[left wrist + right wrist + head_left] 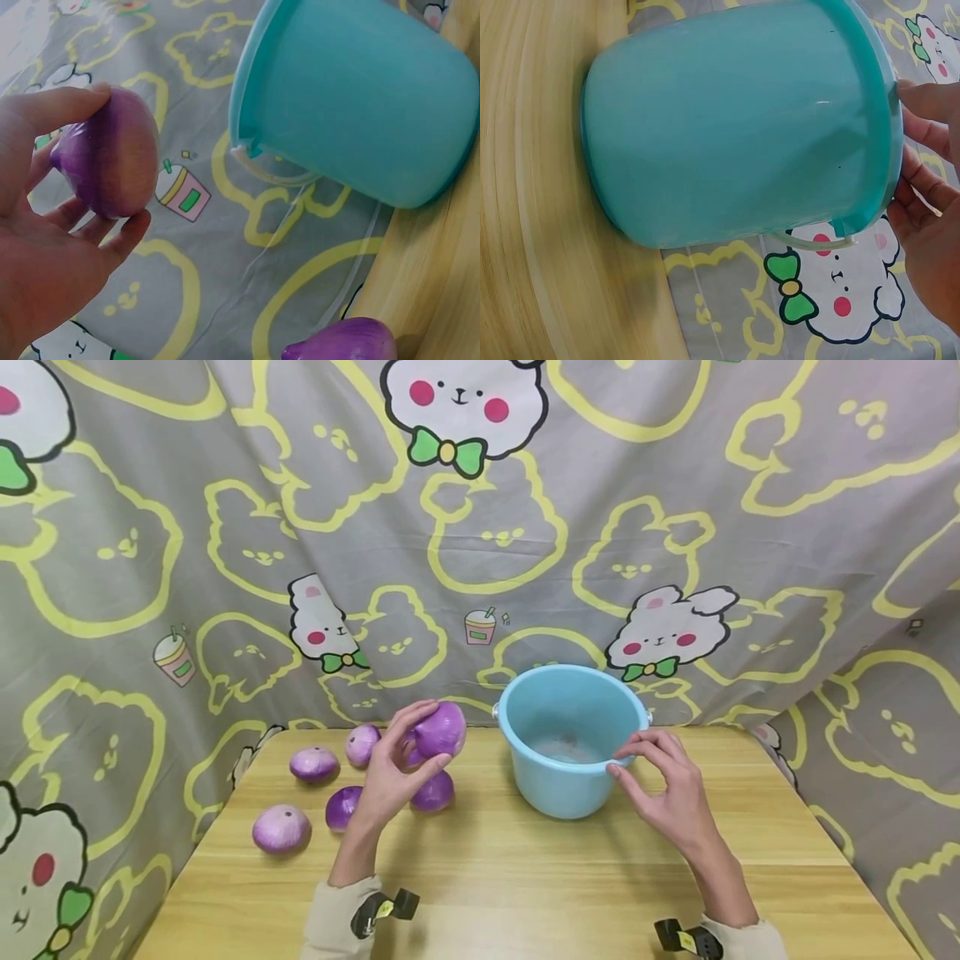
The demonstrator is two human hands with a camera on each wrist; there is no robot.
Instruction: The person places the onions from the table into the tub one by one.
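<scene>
My left hand (393,768) grips a purple onion (442,731) between thumb and fingers, raised over the table left of the light-blue bucket (566,789). In the left wrist view the same onion (120,154) has its pointed tip turned toward the palm. My right hand (671,785) pinches the bucket's near right rim, thumb outside and fingertips over the edge. The right wrist view shows the fingers (922,176) right at that rim. The bucket stands upright, and the part of its inside that shows holds no onion.
Several more onions lie on the wooden table (510,893) at the left, among them a pale one (281,828) in front and a darker one (432,792) below the raised onion. A patterned grey curtain (480,543) hangs close behind the bucket.
</scene>
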